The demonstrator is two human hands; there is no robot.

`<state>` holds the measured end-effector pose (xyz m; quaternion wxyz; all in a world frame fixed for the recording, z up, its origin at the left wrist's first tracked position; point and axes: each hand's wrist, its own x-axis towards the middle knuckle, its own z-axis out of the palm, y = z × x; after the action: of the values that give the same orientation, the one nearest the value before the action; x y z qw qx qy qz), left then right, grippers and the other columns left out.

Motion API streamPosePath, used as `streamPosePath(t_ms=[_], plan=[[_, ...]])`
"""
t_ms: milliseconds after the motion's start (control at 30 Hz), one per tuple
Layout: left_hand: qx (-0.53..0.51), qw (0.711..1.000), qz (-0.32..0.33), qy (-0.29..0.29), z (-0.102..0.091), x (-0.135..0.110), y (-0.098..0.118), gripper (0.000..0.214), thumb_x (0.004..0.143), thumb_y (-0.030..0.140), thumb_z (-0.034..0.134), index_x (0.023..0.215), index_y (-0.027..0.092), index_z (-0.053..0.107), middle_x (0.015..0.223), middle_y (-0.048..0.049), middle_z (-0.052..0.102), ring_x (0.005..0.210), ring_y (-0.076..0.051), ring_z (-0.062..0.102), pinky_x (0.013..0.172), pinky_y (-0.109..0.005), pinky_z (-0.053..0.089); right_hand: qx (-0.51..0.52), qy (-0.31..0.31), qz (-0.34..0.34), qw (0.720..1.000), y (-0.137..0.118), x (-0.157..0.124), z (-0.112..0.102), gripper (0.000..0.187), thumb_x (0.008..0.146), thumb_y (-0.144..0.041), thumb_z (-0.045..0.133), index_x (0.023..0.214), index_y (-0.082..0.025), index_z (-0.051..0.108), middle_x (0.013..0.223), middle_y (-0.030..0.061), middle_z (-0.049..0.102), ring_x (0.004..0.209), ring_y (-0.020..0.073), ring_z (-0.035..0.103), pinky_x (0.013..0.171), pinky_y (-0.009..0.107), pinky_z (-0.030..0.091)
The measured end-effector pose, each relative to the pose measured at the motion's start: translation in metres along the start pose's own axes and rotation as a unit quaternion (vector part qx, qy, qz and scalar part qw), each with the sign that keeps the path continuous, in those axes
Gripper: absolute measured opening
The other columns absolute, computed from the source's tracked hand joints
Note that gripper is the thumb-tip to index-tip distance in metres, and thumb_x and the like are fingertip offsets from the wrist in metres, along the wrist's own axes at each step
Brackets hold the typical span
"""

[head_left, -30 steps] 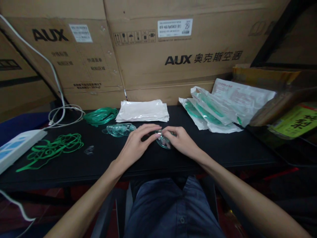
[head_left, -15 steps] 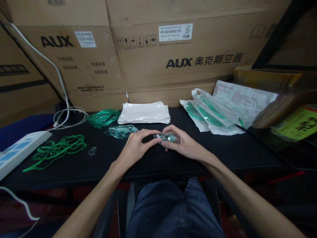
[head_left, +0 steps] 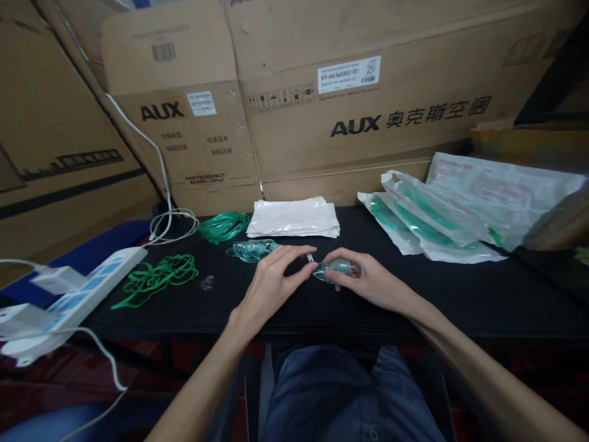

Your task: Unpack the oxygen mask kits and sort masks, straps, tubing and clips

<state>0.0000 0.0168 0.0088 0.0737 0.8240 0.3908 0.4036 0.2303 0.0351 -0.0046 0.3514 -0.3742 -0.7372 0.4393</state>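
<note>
A small clear, green-tinted oxygen mask (head_left: 334,269) is held just above the table's (head_left: 460,294) front middle, the right hand (head_left: 372,283) with its grip closed round it and the left hand (head_left: 271,285) pinching its near end. A second mask (head_left: 251,250) lies behind the left hand, making two. At right, at least three overlapping sealed pouches (head_left: 460,248) hold green tubing (head_left: 416,216).

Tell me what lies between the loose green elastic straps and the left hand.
In the head view, one small clear plastic piece lies on the black table between the green straps and left hand.
</note>
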Motion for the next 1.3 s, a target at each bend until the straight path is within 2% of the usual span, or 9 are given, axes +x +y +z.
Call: streamPosePath(t_ms=[167,400,500,600,800,933,1033,1133,1300], plan=[[0.042,0.996,-0.08,-0.027,-0.027,-0.025,-0.009,0.021,0.097,0.037,0.065,0.112,0.024,0.07,0.115,-0.0039,0.075,0.107,-0.021,0.07,0.1,-0.034,0.051,-0.021,-0.008,0.002,1.0,0.001,0.001,0.002,0.031,0.091,-0.043,0.069,0.11,-0.019,0.066,0.081,0.0001,0.068,0.068,0.0154,0.065,0.068,0.028,0.05],[0.188,0.974,-0.129,-0.003,-0.092,-0.079,-0.055,0.036,0.091,0.059,0.064,0.094,0.024,0.073,0.11,-0.0072,0.077,0.106,-0.03,0.066,0.098,-0.044,0.05,-0.047,0.008,-0.006,0.999,-0.004,-0.001,0.002,0.028,0.089,-0.04,0.069,0.107,-0.019,0.068,0.07,-0.0016,0.066,0.064,0.016,0.063,0.063,0.027,0.048],[0.23,0.959,-0.164,-0.024,-0.115,-0.086,-0.072,0.05,0.088,0.068,0.06,0.112,0.025,0.073,0.112,-0.0089,0.077,0.109,-0.034,0.064,0.097,-0.049,0.049,-0.046,0.005,-0.01,0.999,-0.004,-0.001,0.002,0.029,0.089,-0.04,0.07,0.109,-0.019,0.068,0.071,-0.0018,0.067,0.063,0.015,0.062,0.061,0.026,0.047],[0.247,0.95,-0.184,-0.041,-0.126,-0.089,-0.081,0.062,0.088,0.069,0.058,0.132,0.026,0.064,0.116,-0.0089,0.077,0.113,-0.035,0.061,0.1,-0.051,0.047,-0.037,0.005,-0.006,0.999,-0.004,-0.001,0.003,0.031,0.089,-0.042,0.07,0.11,-0.019,0.068,0.075,-0.0013,0.066,0.064,0.0149,0.061,0.061,0.026,0.047],[0.263,0.94,-0.205,-0.069,-0.131,-0.098,-0.086,0.057,0.09,0.067,0.058,0.131,0.029,0.067,0.128,-0.0105,0.072,0.123,-0.037,0.057,0.104,-0.055,0.044,-0.019,0.018,-0.028,0.999,-0.003,-0.002,0.003,0.033,0.089,-0.041,0.071,0.114,-0.021,0.066,0.101,0.0027,0.069,0.08,0.0164,0.063,0.074,0.028,0.051],[0.261,0.945,-0.191,-0.048,-0.126,-0.095,-0.077,0.062,0.089,0.07,0.058,0.132,0.027,0.066,0.129,-0.0115,0.07,0.123,-0.036,0.058,0.108,-0.054,0.041,-0.048,0.035,-0.059,0.996,-0.003,0.002,0.006,0.03,0.088,-0.034,0.071,0.115,-0.022,0.064,0.106,0.003,0.067,0.084,0.0171,0.062,0.076,0.029,0.049],[0.253,0.953,-0.166,-0.012,-0.116,-0.076,-0.062,0.06,0.09,0.069,0.056,0.127,0.024,0.068,0.128,-0.0106,0.07,0.121,-0.034,0.06,0.109,-0.051,0.043,-0.08,0.041,-0.079,0.993,-0.004,0.016,0.01,0.028,0.087,-0.033,0.072,0.111,-0.022,0.063,0.1,0.0011,0.067,0.082,0.0167,0.06,0.075,0.028,0.046],[0.233,0.965,-0.119,-0.01,-0.104,-0.045,-0.052,0.051,0.096,0.061,0.052,0.127,0.023,0.068,0.131,-0.0096,0.069,0.124,-0.031,0.06,0.111,-0.046,0.042,-0.091,0.044,-0.119,0.988,-0.006,0.042,0.017,0.029,0.086,-0.033,0.074,0.109,-0.021,0.06,0.103,0.0016,0.066,0.09,0.0181,0.061,0.083,0.03,0.045],[0.175,0.98,-0.082,-0.048,-0.087,0.0,-0.067,0.051,0.099,0.059,0.047,0.127,0.022,0.068,0.132,-0.0095,0.069,0.125,-0.029,0.061,0.113,-0.045,0.042,-0.104,0.059,-0.158,0.98,-0.01,0.091,0.036,0.034,0.089,-0.034,0.07,0.118,-0.021,0.056,0.109,0.0044,0.065,0.1,0.0209,0.062,0.09,0.034,0.045]])
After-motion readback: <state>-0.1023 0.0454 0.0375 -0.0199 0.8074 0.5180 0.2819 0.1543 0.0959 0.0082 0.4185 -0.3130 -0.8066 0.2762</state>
